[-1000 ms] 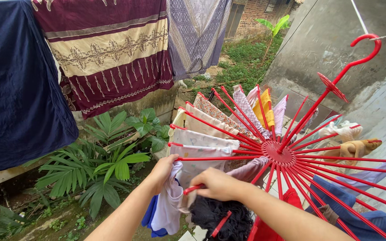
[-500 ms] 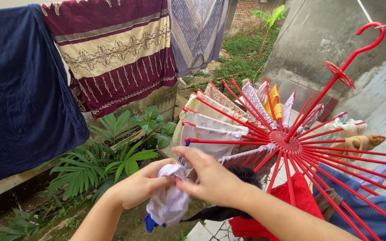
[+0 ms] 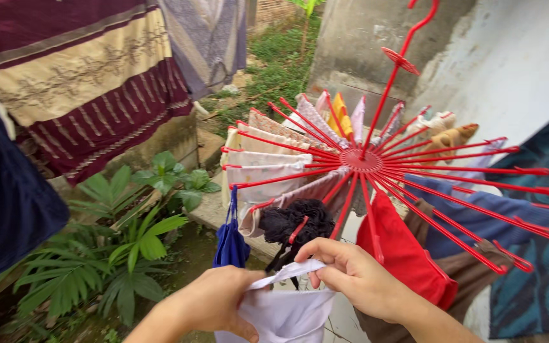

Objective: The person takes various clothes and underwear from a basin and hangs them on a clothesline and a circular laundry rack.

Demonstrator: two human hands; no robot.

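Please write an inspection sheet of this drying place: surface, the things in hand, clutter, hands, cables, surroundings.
Surface: nothing seen.
Things in hand: white cloth, held below the red radial drying rack.
Clutter: blue cloth, black garment and red garment hang from the rack.
Hands: left hand and right hand both grip the white cloth.
Cables: nothing seen.
Surroundings: maroon patterned cloth, green plants, grey wall.

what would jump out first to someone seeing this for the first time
The red round hanger fills the middle and right, its spokes fanned out and draped with small garments. Low in the frame, the left hand and right hand both grip a white cloth. A maroon and cream patterned cloth hangs at upper left above green plants.
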